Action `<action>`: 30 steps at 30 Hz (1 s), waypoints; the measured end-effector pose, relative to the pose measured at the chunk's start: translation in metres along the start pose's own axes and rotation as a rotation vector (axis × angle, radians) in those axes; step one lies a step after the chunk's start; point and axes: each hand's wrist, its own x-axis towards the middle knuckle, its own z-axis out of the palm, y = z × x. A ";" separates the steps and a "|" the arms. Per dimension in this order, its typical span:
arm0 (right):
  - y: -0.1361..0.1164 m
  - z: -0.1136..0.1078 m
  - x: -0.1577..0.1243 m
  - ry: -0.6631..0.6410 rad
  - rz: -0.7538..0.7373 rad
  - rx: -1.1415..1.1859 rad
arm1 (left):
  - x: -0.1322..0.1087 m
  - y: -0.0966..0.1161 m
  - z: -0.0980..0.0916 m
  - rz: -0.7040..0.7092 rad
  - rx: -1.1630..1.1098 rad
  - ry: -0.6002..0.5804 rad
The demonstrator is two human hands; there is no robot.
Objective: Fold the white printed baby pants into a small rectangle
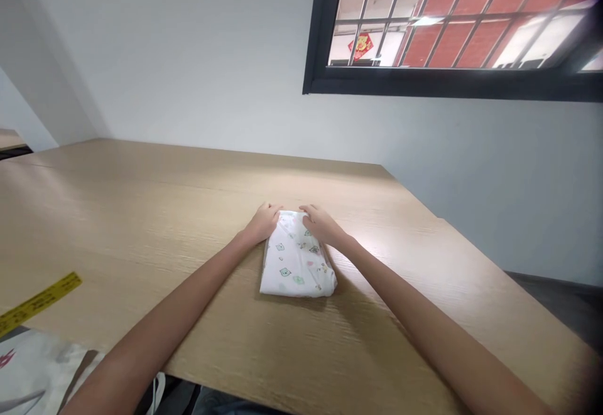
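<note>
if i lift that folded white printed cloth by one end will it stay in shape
Probably not: the folded cloth looks soft, with rounded edges, so it would likely droop and unfold. It seems light. Both the left hand and right hand press its far end.

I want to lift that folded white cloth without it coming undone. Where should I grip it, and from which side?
Probably by its two long sides, coming in from left and right at once. The folded white cloth lies flat on the table as a compact packet; the left hand and right hand already rest at its far corners.
</note>
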 end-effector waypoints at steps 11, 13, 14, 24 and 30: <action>-0.056 0.014 -0.082 -0.390 -0.489 -0.091 | -0.047 0.046 0.001 0.474 0.014 -0.631; -0.058 0.019 -0.090 -0.401 -0.495 -0.121 | -0.030 0.033 0.010 0.518 0.182 -0.577; -0.059 0.019 -0.094 -0.423 -0.495 -0.127 | -0.019 0.026 0.013 0.513 0.240 -0.527; -0.071 0.014 -0.116 -0.543 -0.464 -0.053 | 0.039 -0.002 0.026 0.296 0.416 -0.238; -0.060 -0.010 -0.107 -0.599 -0.355 -0.096 | 0.004 0.015 0.017 0.379 0.469 -0.110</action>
